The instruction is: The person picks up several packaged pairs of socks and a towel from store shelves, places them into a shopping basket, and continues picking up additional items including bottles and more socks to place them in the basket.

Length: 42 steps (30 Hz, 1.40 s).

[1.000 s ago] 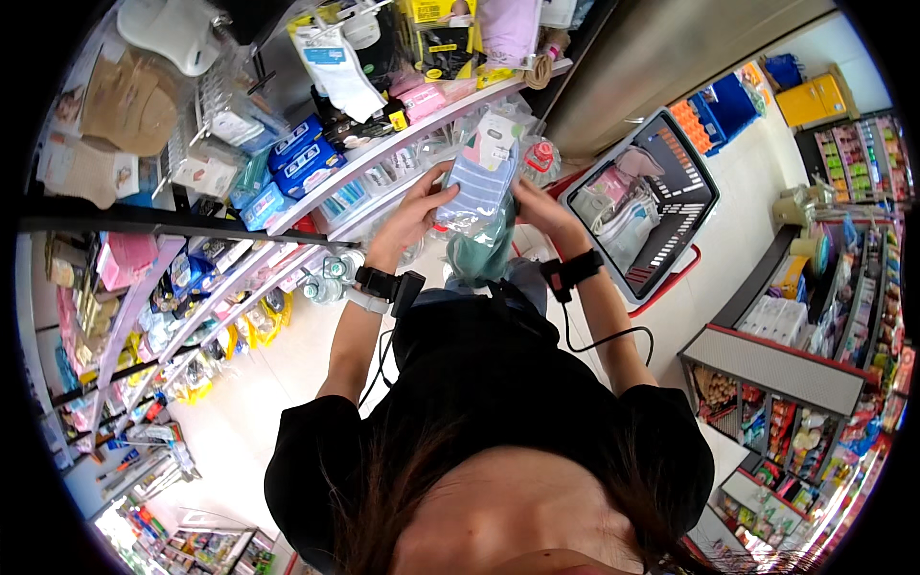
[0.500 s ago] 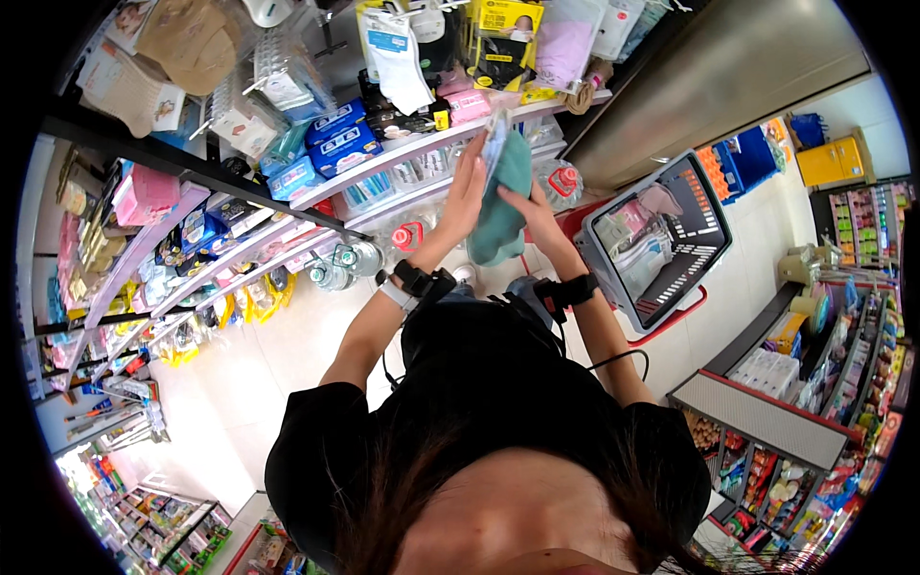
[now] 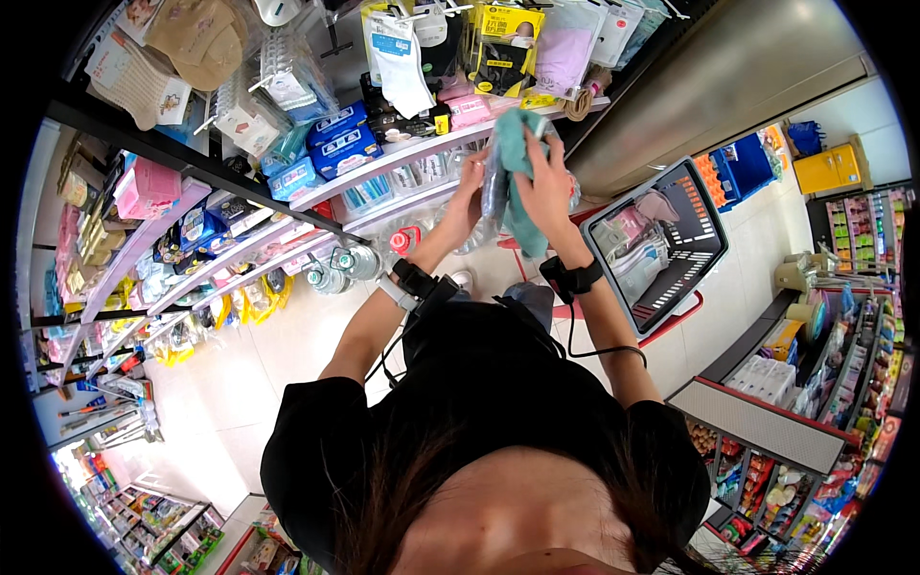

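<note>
In front of my body, a soft teal fabric piece (image 3: 523, 230) hangs upright between my hands; its exact kind I cannot make out. My right hand (image 3: 548, 196) grips it from the right side, fingers bent over its upper part. Against its left face lies a flat, clear bluish plastic bag (image 3: 493, 187). My left hand (image 3: 463, 203) is closed on the bag's edge, the thumb side toward the fabric. Both wrists wear black bands with cables.
Shelves (image 3: 350, 176) ahead hold blue packets and hanging packaged goods. Large water bottles (image 3: 356, 261) stand on the floor below. To my right, a dark grey shopping basket (image 3: 721, 216) holds bagged items. Beyond it is another goods rack (image 3: 757, 407).
My right hand has moved up over the teal fabric, which is now more bunched. My left hand has shifted slightly lower, its fingers more bent around the bag's edge.
</note>
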Each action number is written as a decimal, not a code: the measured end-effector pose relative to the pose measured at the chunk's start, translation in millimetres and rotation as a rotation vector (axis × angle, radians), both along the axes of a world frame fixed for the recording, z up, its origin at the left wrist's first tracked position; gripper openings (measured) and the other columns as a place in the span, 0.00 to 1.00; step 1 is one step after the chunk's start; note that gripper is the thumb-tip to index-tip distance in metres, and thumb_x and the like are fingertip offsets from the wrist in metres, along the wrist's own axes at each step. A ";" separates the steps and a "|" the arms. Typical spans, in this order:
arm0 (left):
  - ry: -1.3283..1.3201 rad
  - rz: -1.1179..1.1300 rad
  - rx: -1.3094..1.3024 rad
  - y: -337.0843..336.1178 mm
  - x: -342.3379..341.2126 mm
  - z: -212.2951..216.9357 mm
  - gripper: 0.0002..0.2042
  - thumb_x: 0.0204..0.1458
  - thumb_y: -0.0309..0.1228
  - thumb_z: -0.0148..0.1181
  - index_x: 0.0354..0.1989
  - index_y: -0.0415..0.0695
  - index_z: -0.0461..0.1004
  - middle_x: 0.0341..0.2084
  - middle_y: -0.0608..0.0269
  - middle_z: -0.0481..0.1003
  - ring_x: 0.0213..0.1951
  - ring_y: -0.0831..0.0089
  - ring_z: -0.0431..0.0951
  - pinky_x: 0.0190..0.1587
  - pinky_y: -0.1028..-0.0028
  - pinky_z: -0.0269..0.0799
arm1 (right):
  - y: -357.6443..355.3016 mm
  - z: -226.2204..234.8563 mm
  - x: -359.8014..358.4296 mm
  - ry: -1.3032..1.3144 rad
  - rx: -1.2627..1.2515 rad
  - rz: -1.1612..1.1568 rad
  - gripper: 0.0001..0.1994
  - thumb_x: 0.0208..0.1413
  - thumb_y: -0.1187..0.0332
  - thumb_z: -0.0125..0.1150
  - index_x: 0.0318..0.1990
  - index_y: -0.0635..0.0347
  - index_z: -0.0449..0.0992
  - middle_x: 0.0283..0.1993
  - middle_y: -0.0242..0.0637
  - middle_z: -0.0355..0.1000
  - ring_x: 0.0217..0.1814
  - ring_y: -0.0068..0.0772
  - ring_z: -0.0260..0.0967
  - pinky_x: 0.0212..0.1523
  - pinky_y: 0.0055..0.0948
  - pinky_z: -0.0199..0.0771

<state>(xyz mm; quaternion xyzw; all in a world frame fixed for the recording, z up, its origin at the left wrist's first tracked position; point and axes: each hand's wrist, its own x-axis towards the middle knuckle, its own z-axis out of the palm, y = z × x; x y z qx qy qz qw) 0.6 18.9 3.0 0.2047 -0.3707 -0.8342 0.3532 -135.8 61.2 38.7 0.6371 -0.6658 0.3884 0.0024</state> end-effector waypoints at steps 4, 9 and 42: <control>-0.094 -0.001 0.160 -13.4 11.4 -6.4 0.31 0.54 0.53 0.44 0.62 0.53 0.44 0.51 0.64 0.58 0.52 0.73 0.59 0.53 0.73 0.57 | 14.7 -10.0 18.1 0.172 0.010 0.175 0.29 0.35 0.76 0.57 0.52 0.47 0.67 0.50 0.47 0.58 0.41 0.51 0.65 0.38 0.39 0.69; -0.295 -0.009 0.062 -2.6 22.6 12.0 0.32 0.55 0.50 0.46 0.63 0.48 0.47 0.60 0.64 0.52 0.60 0.73 0.52 0.59 0.73 0.48 | 4.3 -5.9 15.0 0.128 -0.013 0.050 0.31 0.35 0.76 0.56 0.54 0.47 0.66 0.48 0.48 0.58 0.41 0.53 0.65 0.38 0.41 0.69; -0.342 -0.263 -0.034 -2.0 -55.2 -36.0 0.31 0.48 0.43 0.58 0.56 0.38 0.55 0.43 0.61 0.68 0.43 0.76 0.69 0.43 0.77 0.65 | 55.7 -61.3 -46.6 -1.717 0.072 -0.156 0.19 0.55 0.71 0.48 0.55 0.58 0.60 0.50 0.34 0.66 0.49 0.31 0.65 0.47 0.29 0.67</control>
